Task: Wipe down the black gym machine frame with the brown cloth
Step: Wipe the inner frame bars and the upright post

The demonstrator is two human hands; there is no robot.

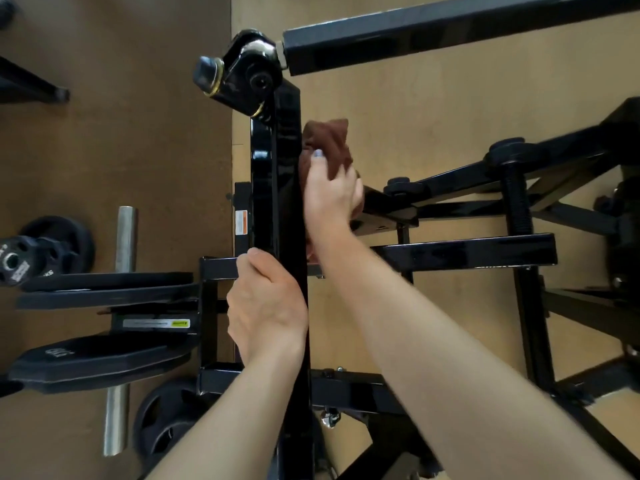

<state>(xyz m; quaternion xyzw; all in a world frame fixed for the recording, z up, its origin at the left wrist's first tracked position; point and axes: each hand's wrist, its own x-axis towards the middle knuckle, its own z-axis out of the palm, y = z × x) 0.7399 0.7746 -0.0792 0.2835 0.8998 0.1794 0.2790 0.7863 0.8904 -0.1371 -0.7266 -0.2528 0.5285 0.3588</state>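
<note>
Right hand [330, 199] is pressing a cloth [329, 142] against the upright frame bar's [287, 188] right side; left hand [266, 306] is gripping nearer; weight plates [104, 358] are lying left.

The floor [121, 150] is brown on the left and a lighter tan on the right, and the two surfaces meet in a straight seam that runs just left of the black gym machine frame [284, 168]. The frame stands across that seam, its base bars spreading over the tan part. To the left of the frame, on the brown part, black weight plates [104, 358] sit stacked on steel pegs [125, 237] that jut from the frame's side. A smaller plate [162, 431] lies below them, near the frame's foot. Far left of the frame, at the top corner, a black leg [34, 86] of other equipment rests on the brown floor.
</note>
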